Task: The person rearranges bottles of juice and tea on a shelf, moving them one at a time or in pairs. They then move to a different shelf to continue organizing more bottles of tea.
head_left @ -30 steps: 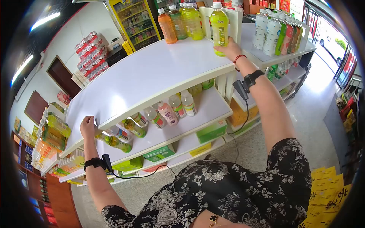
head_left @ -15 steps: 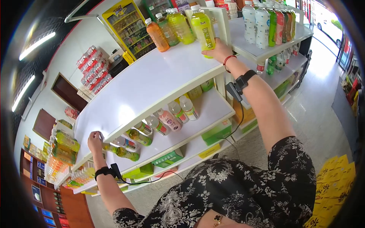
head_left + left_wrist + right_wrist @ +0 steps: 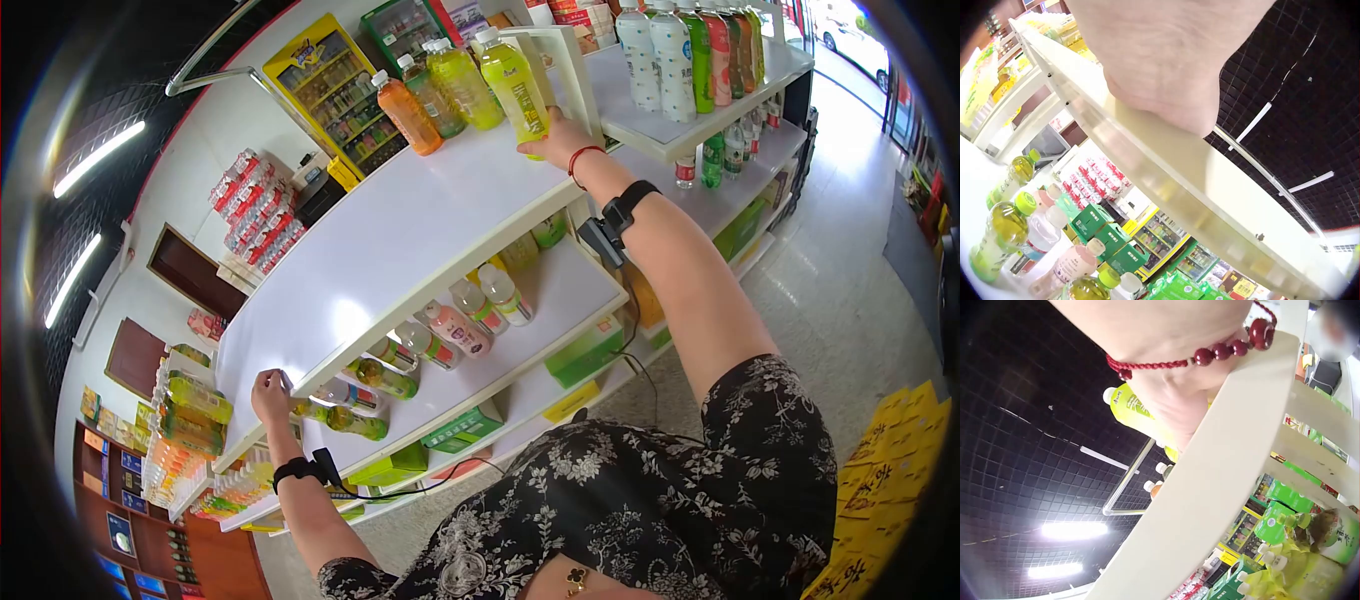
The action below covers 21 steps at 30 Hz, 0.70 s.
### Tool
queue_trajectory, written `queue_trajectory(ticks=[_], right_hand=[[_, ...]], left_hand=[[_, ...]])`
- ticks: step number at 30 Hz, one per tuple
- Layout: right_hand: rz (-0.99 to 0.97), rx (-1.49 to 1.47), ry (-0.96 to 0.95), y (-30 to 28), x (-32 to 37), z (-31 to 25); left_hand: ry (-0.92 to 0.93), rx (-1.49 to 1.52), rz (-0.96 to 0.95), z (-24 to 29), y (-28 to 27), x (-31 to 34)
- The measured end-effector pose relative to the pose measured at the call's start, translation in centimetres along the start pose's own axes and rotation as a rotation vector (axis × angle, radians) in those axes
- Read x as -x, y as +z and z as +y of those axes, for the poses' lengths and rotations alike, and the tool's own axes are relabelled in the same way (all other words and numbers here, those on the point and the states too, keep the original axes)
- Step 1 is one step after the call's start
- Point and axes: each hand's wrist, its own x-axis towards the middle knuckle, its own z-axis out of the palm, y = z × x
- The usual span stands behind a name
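Observation:
My right hand (image 3: 560,140) holds a yellow-green drink bottle (image 3: 514,92) around its lower part, at the right end of the white top shelf (image 3: 400,225). The right wrist view shows the same white-capped bottle (image 3: 1130,411) beyond the hand (image 3: 1179,400), whose fingers are mostly hidden. An orange drink bottle (image 3: 408,115) and several greenish bottles stand just left of it. At the shelf's left end, my left hand (image 3: 270,398) rests by the front edge with its fingers bent. From the left wrist, this hand (image 3: 1166,75) lies against the shelf top; I cannot tell whether it holds anything.
Several bottles, among them a pink one (image 3: 458,328), stand on the lower shelf under the top board. White bottles (image 3: 672,65) crowd the shelf to the right. Bottles (image 3: 195,400) fill the left rack. Yellow packs (image 3: 870,490) are stacked at lower right.
The head view has swung and tilted, so the shelves appear shifted. My right hand keeps its hold on the yellow-green bottle, now slightly closer to its neighbours. The left hand stays at the shelf's left end.

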Motion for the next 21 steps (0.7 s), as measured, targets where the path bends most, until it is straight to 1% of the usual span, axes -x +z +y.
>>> queue_trajectory(ticks=[3,5,6,11,12,15,18,21], right_hand=[[0.019,0.01,-0.019,-0.2,0.1,-0.1],[0.031,0.002,-0.019,0.0,0.1,-0.2],[0.043,-0.005,-0.019,0.0,0.0,0.0],[0.058,-0.013,-0.008,-0.7,0.1,0.4],[0.066,-0.02,-0.009,-0.7,0.9,-0.5],[0.079,-0.051,-0.051,-1.0,1.0,-0.2],[0.059,-0.074,-0.083,-1.4,1.1,0.1],[0.022,-0.055,-0.062,-1.6,0.8,0.0]], left_hand=[[-0.011,0.004,0.003,0.9,-0.2,0.4],[0.013,-0.019,0.013,-0.5,0.1,-0.2],[0.036,-0.041,0.024,-0.4,0.2,-0.2],[0.032,-0.031,0.025,0.5,0.5,0.2],[0.027,-0.029,0.018,-0.2,0.0,0.0],[0.038,-0.057,0.022,-0.9,0.5,-0.4],[0.062,-0.053,0.028,-0.9,0.5,-0.3],[0.023,-0.049,0.013,-1.4,0.4,-0.6]])
